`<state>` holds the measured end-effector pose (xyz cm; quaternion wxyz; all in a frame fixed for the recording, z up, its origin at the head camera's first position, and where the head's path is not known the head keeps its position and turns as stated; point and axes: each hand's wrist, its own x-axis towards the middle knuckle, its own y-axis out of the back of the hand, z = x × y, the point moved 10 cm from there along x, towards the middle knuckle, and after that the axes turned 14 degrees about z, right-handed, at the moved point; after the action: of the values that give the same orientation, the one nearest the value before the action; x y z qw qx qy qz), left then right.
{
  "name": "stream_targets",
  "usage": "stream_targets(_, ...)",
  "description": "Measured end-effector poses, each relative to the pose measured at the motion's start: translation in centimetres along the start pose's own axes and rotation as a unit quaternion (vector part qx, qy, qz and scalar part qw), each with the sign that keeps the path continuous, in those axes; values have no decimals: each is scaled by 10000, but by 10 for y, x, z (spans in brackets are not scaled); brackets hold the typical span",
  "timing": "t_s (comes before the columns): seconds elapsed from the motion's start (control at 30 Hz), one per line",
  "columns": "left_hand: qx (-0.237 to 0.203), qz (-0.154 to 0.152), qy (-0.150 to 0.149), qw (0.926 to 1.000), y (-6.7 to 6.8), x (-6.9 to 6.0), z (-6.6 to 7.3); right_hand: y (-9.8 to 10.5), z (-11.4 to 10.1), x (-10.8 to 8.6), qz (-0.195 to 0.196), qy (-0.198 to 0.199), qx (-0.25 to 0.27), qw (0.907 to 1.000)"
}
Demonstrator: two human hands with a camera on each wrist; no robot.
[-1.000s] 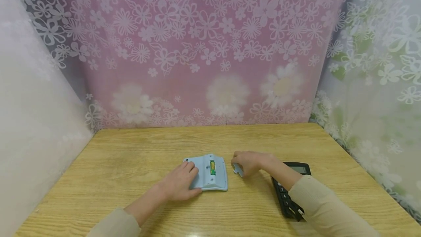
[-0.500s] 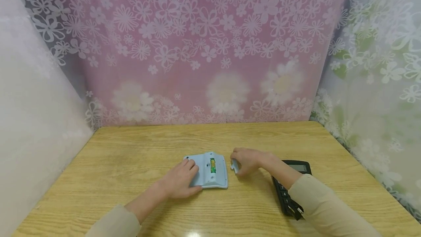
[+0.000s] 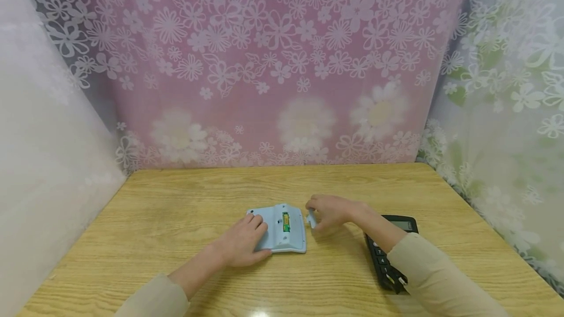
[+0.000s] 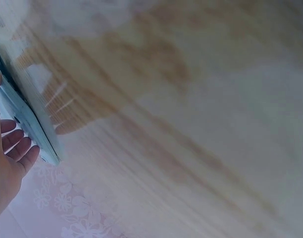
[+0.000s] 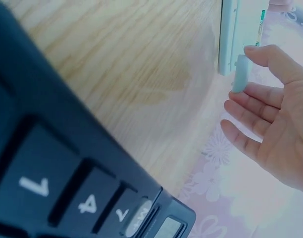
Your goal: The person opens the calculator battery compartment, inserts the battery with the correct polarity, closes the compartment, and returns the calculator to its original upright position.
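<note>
A light-blue calculator [image 3: 297,239] lies face down on the table, its battery compartment uncovered and a green-and-yellow battery [image 3: 286,222] showing inside. My left hand [image 3: 241,241] holds it at its left part, fingers bent over the back and thumb along the near edge. Just right of the calculator, my right hand [image 3: 332,212] pinches a small light-blue battery cover [image 3: 311,219] by its ends. In the right wrist view the thumb and forefinger hold this cover [image 5: 241,74] close to the calculator's edge, while the other fingers are loosely bent.
A black calculator [image 3: 382,265] lies face up under the right forearm, with a small dark object [image 3: 396,278], too small to make out, on its lower part. The wood-grain table [image 3: 185,194] ends at a pink flowered curtain [image 3: 264,126].
My right hand has moved slightly left with the battery cover, bringing it nearer the light-blue calculator, and the cover has turned a little. The left hand has stayed in place.
</note>
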<state>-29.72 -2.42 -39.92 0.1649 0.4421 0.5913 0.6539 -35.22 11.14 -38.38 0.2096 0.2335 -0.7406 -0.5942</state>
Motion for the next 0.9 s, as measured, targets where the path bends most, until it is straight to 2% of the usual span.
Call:
stream_targets(0.37, 80, 51, 104, 9999, 1, 4, -1, 9, -8, 12, 312, 62, 500, 9982)
stream_targets(0.6, 79, 155, 92, 9998, 3, 5, -1, 11, -18, 17, 435, 305, 549, 9971)
stream_targets(0.9, 16, 276, 59, 9996, 6, 5, 1, 11, -25, 21, 577, 405, 428, 9966)
